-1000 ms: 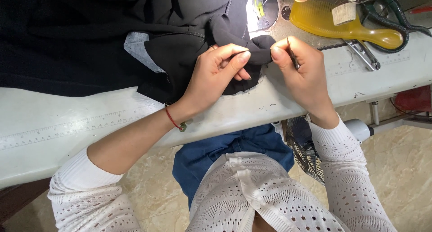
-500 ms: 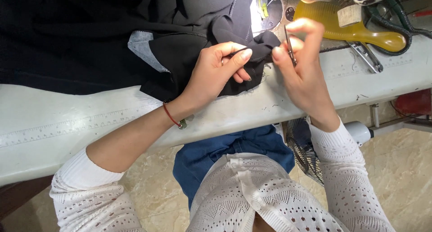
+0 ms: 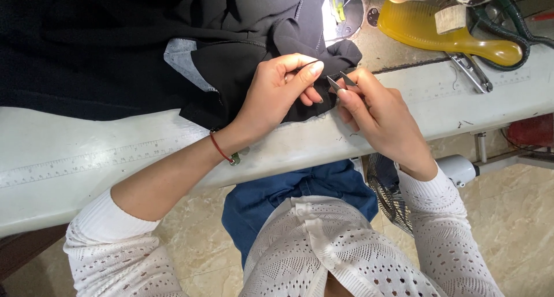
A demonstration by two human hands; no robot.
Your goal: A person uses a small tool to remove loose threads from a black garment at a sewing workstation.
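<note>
We pinch a thread taut off the black garment (image 3: 242, 72) with left hand (image 3: 277, 92) fingers — right hand (image 3: 375, 115) fingers closed on small snips (image 3: 340, 81), blades parted beside it.

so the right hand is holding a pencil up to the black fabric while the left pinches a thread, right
Not a pencil: in the head view the right hand holds small metal thread snips at the black fabric. The left hand does pinch a thread.

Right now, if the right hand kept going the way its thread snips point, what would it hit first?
Probably the left hand: the thread snips in the right hand aim up-left at its pinching fingertips, with the black fabric just behind. Depth is unclear.
</note>
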